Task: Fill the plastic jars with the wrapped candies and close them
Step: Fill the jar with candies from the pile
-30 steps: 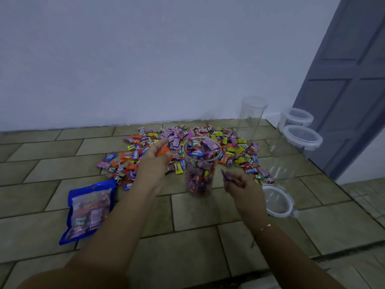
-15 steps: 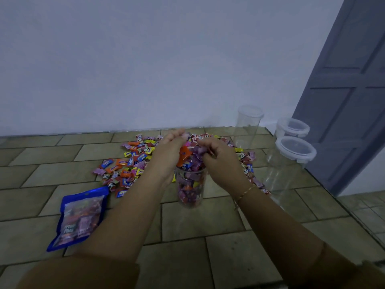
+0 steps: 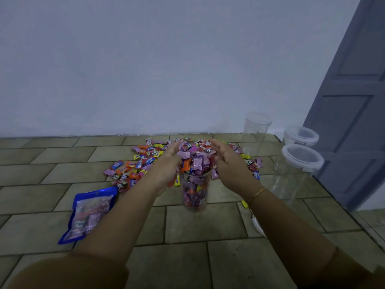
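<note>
A clear plastic jar point(image 3: 194, 192) stands on the tiled floor, heaped past its rim with wrapped candies point(image 3: 195, 161). My left hand point(image 3: 169, 163) and my right hand point(image 3: 228, 162) flank the jar's mouth, palms turned inward, fingers straight, holding nothing. Behind them lies a loose pile of candies point(image 3: 143, 161) in pink, orange, yellow and blue wrappers. A white jar lid point(image 3: 258, 227) peeks out under my right forearm, mostly hidden.
An empty open jar point(image 3: 255, 134) stands at the back by the wall. Two lidded clear jars point(image 3: 301, 135) point(image 3: 300, 163) stand at the right beside a grey door point(image 3: 354, 101). A blue candy bag point(image 3: 91, 213) lies on the floor at the left.
Both hands brought candies from the pile to the jar's mouth and let them go. The jar's heap has grown, and the hands have now parted to either side.
</note>
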{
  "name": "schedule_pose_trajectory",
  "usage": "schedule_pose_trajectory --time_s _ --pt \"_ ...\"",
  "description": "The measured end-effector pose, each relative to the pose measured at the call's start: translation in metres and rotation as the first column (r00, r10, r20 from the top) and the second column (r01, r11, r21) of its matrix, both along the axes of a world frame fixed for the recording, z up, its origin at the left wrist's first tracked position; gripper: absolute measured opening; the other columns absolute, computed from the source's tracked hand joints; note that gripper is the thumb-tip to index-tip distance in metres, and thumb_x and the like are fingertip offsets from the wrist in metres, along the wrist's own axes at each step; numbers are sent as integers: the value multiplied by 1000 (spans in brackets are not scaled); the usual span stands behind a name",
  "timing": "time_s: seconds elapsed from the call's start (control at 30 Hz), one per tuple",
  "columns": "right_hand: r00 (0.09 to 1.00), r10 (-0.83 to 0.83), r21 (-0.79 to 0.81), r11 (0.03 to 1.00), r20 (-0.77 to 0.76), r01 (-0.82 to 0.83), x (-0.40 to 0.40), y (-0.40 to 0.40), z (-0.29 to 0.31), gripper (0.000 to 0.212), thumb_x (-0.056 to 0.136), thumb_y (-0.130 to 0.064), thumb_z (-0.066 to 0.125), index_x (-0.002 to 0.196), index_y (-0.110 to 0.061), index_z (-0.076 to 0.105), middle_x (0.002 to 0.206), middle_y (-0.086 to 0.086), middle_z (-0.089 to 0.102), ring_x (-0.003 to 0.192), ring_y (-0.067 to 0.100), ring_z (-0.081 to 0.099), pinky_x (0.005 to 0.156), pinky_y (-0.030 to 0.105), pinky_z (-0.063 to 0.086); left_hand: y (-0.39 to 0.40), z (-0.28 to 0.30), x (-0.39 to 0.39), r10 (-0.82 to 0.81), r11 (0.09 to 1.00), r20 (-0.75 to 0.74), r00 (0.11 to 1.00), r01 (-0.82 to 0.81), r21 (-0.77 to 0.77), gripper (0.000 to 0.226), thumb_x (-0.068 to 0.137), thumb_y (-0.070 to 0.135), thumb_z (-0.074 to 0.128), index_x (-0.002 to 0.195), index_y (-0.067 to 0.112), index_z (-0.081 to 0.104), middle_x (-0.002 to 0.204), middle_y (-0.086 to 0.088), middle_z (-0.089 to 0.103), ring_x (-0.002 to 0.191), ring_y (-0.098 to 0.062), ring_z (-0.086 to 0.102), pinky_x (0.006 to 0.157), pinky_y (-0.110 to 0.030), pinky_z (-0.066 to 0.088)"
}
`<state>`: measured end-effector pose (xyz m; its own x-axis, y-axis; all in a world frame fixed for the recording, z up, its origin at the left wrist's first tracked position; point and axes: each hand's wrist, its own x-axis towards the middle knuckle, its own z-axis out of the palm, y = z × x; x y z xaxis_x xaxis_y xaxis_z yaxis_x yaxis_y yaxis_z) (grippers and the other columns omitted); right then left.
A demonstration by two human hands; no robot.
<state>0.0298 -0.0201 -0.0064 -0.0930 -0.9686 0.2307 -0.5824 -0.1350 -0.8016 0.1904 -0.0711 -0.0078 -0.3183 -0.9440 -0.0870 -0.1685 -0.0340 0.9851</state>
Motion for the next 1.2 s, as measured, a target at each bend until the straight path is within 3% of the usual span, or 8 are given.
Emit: schedule_pose_trajectory --time_s 0.13,0.3,0.37,0.47,0.6,0.77,1.03,1.2 --pt "998 7 43 999 61 -10 2 -2 -1 42 101 -14 35 143 -16 36 144 3 43 130 13 41 107 28 34 2 -8 -2 94 994 -134 987 -86 63 50 98 19 38 147 26 31 145 4 39 139 -19 28 111 -42 24" --pt "966 90 103 988 242 -118 5 1 -2 45 101 -12 31 145 -15 31 148 -1 36 136 9 32 105 19 27 5 -2 -5 -12 999 2 1000 12 -29 26 100 24 35 119 32 50 113 15 48 107 -5 38 88 -25 30" --pt "982 129 99 985 136 -143 5 2 -2 44 102 -21 32 146 -17 30 151 -3 33 138 8 29 107 19 25 4 -3 -6 -65 980 230 971 105 -168 21 101 28 35 111 27 53 115 13 49 109 -14 43 90 -23 33" --pt "977 184 94 980 -112 -174 5 2 -4 45 103 -30 31 147 -20 29 151 -4 32 139 9 25 107 18 20 -1 -12 -7 -13 927 512 859 202 -315 54 103 36 28 150 10 19 158 0 15 146 -15 9 116 -27 3" --pt "924 175 141 981 -341 -133 4 -1 -7 48 102 -37 28 148 -25 24 156 -4 21 146 17 8 118 36 11 -9 -19 -5 87 883 733 675 288 -370 66 96 57 16 151 20 15 160 2 0 147 -16 -6 120 -38 0" --pt "793 153 186 981 -590 -51 8 -6 -9 49 103 -36 20 150 -22 19 159 -4 4 146 22 -6 118 47 5 -5 -10 -8 126 890 829 545 308 -337 49 102 45 20 150 33 19 160 5 -4 147 -21 -8 117 -46 4" --pt "732 190 287 958 -654 7 12 -12 -3 46 101 -33 20 145 -25 33 159 -4 -4 145 29 -8 114 53 7 -10 -4 -10 34 935 890 455 301 -190 45 100 47 26 144 41 31 160 3 -2 146 -28 -1 117 -50 10" --pt "817 163 268 963 -553 -11 12 -17 -4 44 101 -28 29 142 -16 38 158 8 11 144 31 6 116 50 14 -6 5 -12 -10 978 678 735 148 -146 43 96 41 49 136 25 51 156 -9 23 143 -26 23 114 -40 23"
